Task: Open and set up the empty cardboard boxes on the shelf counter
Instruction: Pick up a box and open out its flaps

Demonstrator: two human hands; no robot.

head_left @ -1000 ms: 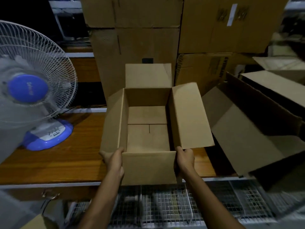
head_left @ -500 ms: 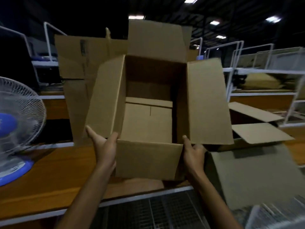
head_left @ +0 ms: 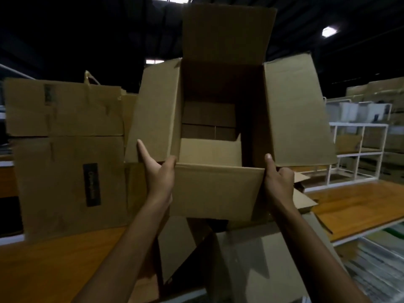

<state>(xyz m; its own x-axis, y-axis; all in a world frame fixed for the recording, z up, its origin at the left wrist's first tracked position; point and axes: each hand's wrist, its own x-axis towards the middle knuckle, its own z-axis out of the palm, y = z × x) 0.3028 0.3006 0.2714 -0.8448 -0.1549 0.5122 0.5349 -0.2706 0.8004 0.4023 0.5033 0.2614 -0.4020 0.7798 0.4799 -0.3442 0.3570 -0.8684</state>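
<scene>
An empty brown cardboard box with all top flaps spread open hangs in the air above the wooden shelf counter, its open top tilted toward me. My left hand grips its near left corner, thumb on the front wall and fingers along the left flap. My right hand grips the near right corner the same way. Below the lifted box another open cardboard box lies on the counter edge.
Stacked closed cardboard boxes stand at the left on the counter. A white metal rack with more boxes stands at the far right. Wire-grid shelving shows below the counter at the lower right.
Both hands have lifted the box off the counter, higher and to the right. The view has swung up and right, so the fan has left the frame.
</scene>
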